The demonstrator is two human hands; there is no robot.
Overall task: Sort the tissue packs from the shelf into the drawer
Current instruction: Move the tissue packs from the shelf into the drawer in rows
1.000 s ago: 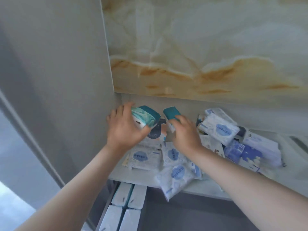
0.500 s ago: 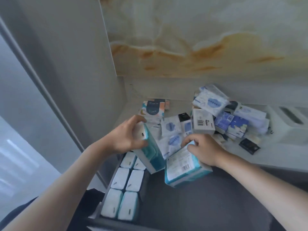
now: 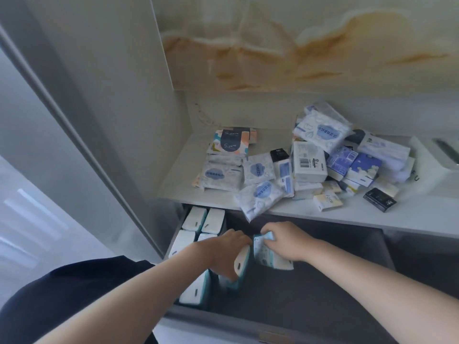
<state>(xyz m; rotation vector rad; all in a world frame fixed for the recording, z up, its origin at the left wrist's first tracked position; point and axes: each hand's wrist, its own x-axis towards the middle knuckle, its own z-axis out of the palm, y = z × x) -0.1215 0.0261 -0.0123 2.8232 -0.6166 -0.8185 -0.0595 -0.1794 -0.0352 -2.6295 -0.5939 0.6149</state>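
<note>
Open drawer, left hand gripping teal pack, right hand gripping printed pack

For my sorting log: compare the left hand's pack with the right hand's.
The left pack, in the left hand, stands upright, white slotted end up; the right pack, in the right hand, leans, printed face showing. The left pack sits beside the stored row; the right pack is apart from it. Both are teal-and-white.

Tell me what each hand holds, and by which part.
Left hand grips a teal tissue pack by its upper end; right hand grips a second pack by its top edge.
</note>
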